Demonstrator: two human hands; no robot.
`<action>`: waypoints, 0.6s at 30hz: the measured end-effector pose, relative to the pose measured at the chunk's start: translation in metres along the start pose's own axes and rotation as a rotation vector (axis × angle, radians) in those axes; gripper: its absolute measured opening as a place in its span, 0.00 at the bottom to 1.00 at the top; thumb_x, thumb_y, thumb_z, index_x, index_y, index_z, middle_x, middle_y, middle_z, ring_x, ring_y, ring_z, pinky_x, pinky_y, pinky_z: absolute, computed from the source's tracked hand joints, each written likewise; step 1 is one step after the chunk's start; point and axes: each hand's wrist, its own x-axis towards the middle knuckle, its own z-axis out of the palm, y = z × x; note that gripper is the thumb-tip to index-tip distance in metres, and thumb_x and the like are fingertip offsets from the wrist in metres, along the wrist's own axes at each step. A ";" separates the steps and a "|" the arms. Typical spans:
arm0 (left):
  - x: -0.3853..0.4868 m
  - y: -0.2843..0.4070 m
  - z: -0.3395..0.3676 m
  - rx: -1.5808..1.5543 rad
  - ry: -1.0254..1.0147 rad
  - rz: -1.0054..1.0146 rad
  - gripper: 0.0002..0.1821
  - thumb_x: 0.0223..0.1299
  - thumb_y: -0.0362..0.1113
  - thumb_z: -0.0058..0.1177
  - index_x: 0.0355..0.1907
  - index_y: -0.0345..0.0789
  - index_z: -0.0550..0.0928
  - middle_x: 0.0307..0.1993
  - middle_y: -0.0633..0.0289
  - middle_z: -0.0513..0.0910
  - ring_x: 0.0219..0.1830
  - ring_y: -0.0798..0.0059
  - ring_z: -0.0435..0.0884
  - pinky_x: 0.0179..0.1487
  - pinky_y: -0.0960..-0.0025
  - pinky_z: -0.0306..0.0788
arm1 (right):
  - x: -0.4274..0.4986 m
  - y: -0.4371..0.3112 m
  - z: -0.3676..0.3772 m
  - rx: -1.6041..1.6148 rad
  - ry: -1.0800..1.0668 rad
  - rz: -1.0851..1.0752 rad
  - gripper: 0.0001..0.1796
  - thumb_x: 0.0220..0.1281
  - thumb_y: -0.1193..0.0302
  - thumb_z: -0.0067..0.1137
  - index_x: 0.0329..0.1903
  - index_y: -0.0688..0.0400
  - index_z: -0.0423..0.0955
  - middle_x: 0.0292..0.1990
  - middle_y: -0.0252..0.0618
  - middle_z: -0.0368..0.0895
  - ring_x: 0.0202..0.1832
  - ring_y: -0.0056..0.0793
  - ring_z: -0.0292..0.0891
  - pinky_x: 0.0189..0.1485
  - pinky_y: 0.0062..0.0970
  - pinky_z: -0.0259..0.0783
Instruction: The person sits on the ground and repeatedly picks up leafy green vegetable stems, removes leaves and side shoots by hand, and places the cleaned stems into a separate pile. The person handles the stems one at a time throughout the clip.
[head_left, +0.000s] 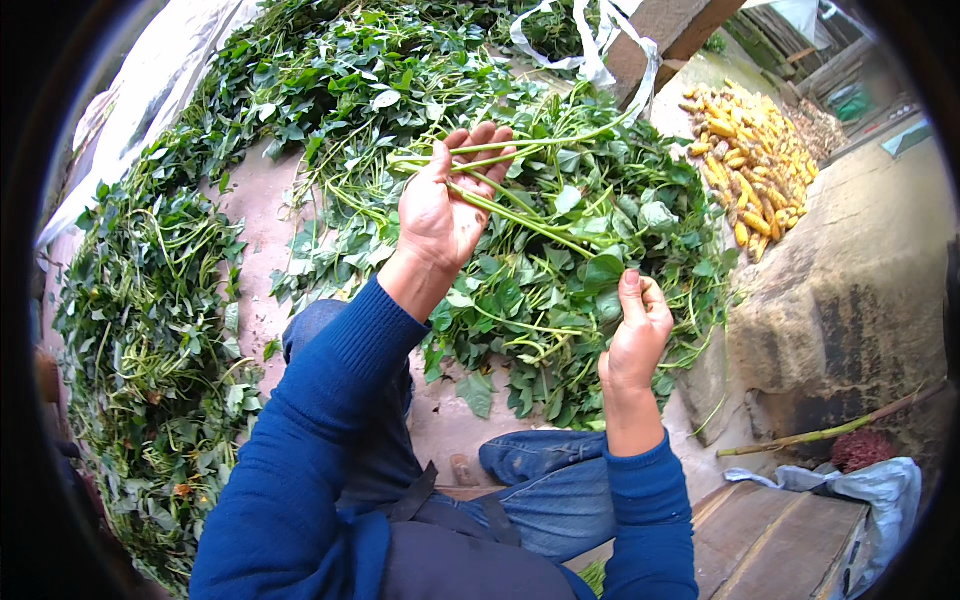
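Several long green leafy vine stems lie across the upturned palm and fingers of my left hand; its thumb rests by their ends. My right hand, lower and to the right, pinches a green leaf between thumb and bent fingers, near the leafy part of those stems. Beneath both hands spreads a large heap of leafy green vines, which hides where the held stems run among the other leaves.
More vines curve along the left and top. Yellow corn cobs are piled at upper right beside a wooden post with white plastic strips. A stone block, a stick and wooden boards lie right.
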 end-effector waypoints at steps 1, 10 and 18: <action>0.000 0.000 0.000 -0.023 0.006 -0.024 0.17 0.70 0.41 0.29 0.45 0.29 0.69 0.51 0.46 0.73 0.57 0.49 0.69 0.64 0.51 0.63 | 0.003 -0.003 -0.001 0.002 -0.017 -0.044 0.08 0.61 0.69 0.56 0.27 0.57 0.71 0.25 0.23 0.70 0.29 0.11 0.59 0.36 0.13 0.56; 0.009 0.027 -0.006 -0.038 0.003 0.078 0.18 0.70 0.42 0.26 0.44 0.29 0.66 0.50 0.44 0.72 0.54 0.48 0.71 0.61 0.50 0.66 | 0.038 -0.051 -0.033 -0.274 0.082 -0.132 0.13 0.68 0.63 0.44 0.38 0.60 0.72 0.31 0.31 0.76 0.27 0.18 0.71 0.30 0.17 0.69; -0.006 0.006 0.000 -0.077 -0.007 -0.051 0.17 0.71 0.41 0.26 0.45 0.29 0.67 0.50 0.45 0.72 0.55 0.48 0.70 0.62 0.50 0.65 | 0.002 -0.011 0.012 -0.913 -0.358 -0.574 0.04 0.50 0.74 0.61 0.30 0.60 0.77 0.26 0.39 0.75 0.25 0.35 0.73 0.27 0.27 0.68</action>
